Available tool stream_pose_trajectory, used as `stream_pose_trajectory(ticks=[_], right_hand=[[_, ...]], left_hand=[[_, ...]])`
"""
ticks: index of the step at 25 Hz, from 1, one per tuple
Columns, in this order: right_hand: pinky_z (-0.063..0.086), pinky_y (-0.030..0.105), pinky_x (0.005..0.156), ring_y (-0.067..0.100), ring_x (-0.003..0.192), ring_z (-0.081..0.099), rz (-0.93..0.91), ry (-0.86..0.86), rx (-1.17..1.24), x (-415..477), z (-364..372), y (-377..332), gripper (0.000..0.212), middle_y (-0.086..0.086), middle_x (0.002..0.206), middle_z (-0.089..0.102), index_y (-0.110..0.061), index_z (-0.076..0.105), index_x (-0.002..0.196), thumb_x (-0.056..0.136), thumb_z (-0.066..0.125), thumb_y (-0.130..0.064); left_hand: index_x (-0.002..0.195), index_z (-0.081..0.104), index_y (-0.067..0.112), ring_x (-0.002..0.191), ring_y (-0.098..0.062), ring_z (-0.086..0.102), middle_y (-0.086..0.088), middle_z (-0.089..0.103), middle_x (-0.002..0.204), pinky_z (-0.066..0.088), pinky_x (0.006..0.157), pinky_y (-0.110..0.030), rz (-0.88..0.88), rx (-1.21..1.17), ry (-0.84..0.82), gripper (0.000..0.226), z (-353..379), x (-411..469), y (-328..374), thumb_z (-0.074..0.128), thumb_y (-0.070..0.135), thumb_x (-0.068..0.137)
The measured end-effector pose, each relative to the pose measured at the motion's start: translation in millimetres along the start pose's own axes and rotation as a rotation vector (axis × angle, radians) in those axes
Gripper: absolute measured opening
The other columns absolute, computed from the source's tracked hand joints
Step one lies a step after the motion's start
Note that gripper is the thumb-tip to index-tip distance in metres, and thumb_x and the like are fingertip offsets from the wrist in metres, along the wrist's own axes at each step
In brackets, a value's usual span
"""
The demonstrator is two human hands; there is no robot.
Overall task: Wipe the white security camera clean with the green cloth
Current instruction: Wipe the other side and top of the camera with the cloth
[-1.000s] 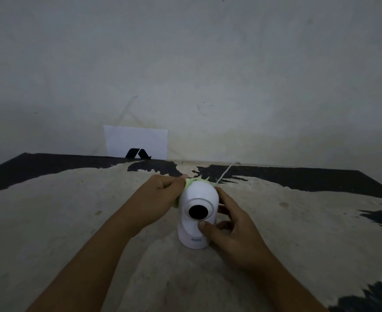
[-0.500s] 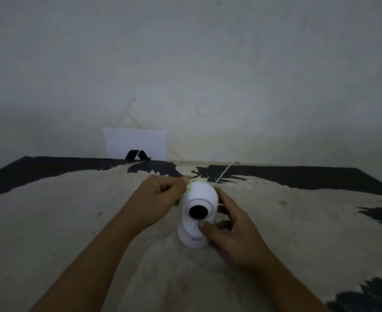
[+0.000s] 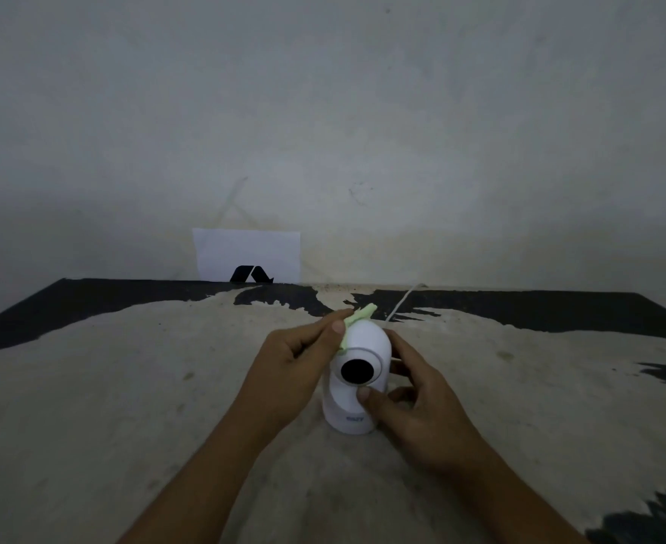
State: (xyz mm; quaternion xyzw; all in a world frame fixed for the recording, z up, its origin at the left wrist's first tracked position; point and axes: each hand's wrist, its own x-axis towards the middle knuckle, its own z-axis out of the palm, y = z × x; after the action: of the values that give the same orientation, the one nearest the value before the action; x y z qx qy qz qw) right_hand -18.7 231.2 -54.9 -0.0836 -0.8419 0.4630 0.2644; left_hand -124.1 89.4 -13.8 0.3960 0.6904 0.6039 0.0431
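White security camera stands upright mid-surface. Right hand grips its body; left hand pinches the green cloth against the dome. Wiping under way; next, work across the unwiped faces.

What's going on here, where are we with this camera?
A person is cleaning a white security camera that stands upright on a worn table. The left hand presses a green cloth against the upper left of the camera's head. The right hand steadies the body from the right, thumb on the front below the dark lens. A thin white cable runs back from behind the camera towards the wall.
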Motion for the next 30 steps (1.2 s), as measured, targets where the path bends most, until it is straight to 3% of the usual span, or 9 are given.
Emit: stream_pose_trajectory(ticks=[3,5,7,10,13,17,23,27,30], right_hand=[[0.054,0.028,0.084,-0.004,0.116,0.048,-0.002,0.007,-0.004,0.0,0.5,0.3,0.069,-0.021,0.135,0.048,-0.043,0.033,0.138,0.079,0.069,-0.039],[0.053,0.028,0.084,-0.003,0.117,0.047,-0.004,0.009,-0.009,-0.8,0.6,0.3,0.069,-0.020,0.135,0.048,-0.042,0.032,0.138,0.080,0.069,-0.038],[0.052,0.024,0.081,-0.006,0.115,0.047,-0.003,0.009,-0.007,-0.3,0.8,-0.6,0.069,-0.021,0.134,0.048,-0.043,0.032,0.138,0.080,0.069,-0.038],[0.050,0.019,0.077,-0.011,0.112,0.046,-0.001,0.016,-0.007,0.1,1.4,-0.5,0.067,-0.023,0.133,0.048,-0.046,0.032,0.136,0.080,0.069,-0.038],[0.049,0.018,0.076,-0.010,0.112,0.046,0.008,0.030,0.004,-0.7,1.8,-0.2,0.068,-0.021,0.133,0.049,-0.042,0.034,0.137,0.080,0.070,-0.036],[0.048,0.015,0.074,-0.017,0.110,0.044,0.001,0.012,0.008,-1.6,1.2,-2.0,0.066,-0.026,0.130,0.048,-0.047,0.033,0.135,0.080,0.069,-0.037],[0.052,0.021,0.079,-0.012,0.112,0.047,-0.013,0.014,0.020,-2.7,1.1,-3.1,0.065,-0.024,0.131,0.049,-0.043,0.035,0.136,0.081,0.069,-0.035],[0.051,0.020,0.078,-0.008,0.114,0.047,-0.012,0.022,0.014,-2.4,2.4,-2.5,0.066,-0.021,0.133,0.049,-0.043,0.034,0.136,0.081,0.068,-0.036],[0.052,0.022,0.080,-0.005,0.116,0.047,-0.018,0.011,0.009,-1.7,1.0,-2.5,0.067,-0.017,0.135,0.048,-0.040,0.033,0.138,0.081,0.068,-0.037]], left_hand=[[0.063,0.063,0.006,0.056,-0.007,0.051,-0.003,0.058,0.055,0.042,0.061,-0.025,-0.148,0.105,0.146,0.054,6.9,-15.0,-9.9,0.042,0.046,0.092],[0.045,0.045,0.017,0.041,-0.004,0.038,0.006,0.042,0.040,0.034,0.050,-0.020,-0.144,0.144,0.203,0.053,10.5,-26.3,-7.0,0.044,0.041,0.093],[0.054,0.059,0.032,0.040,-0.002,0.043,0.012,0.045,0.039,0.033,0.045,-0.013,-0.036,0.154,0.263,0.039,11.5,-32.6,-5.8,0.049,0.035,0.091],[0.106,0.067,0.033,0.059,0.010,0.059,0.022,0.066,0.068,0.044,0.056,-0.008,0.025,0.130,0.300,0.023,13.2,-34.5,-5.9,0.051,0.034,0.089],[0.088,0.075,0.022,0.068,-0.001,0.067,0.006,0.073,0.071,0.057,0.062,-0.024,-0.055,0.081,0.263,0.040,18.6,-37.6,-9.2,0.043,0.046,0.088],[0.125,0.056,0.027,0.096,0.014,0.060,0.018,0.066,0.107,0.046,0.074,-0.003,0.073,0.119,0.361,0.037,24.9,-38.7,-2.4,0.051,0.033,0.089],[0.116,0.061,0.022,0.099,0.003,0.057,0.004,0.059,0.109,0.041,0.081,-0.001,0.176,0.209,0.419,0.028,29.1,-36.1,0.6,0.053,0.030,0.090],[0.114,0.059,0.031,0.095,0.007,0.057,0.014,0.061,0.104,0.041,0.069,0.001,-0.015,0.063,0.443,0.023,28.1,-36.9,-5.7,0.051,0.026,0.093],[0.109,0.059,0.030,0.092,0.014,0.056,0.017,0.060,0.100,0.042,0.069,-0.001,0.030,0.081,0.456,0.019,30.7,-38.7,-4.4,0.053,0.023,0.091]])
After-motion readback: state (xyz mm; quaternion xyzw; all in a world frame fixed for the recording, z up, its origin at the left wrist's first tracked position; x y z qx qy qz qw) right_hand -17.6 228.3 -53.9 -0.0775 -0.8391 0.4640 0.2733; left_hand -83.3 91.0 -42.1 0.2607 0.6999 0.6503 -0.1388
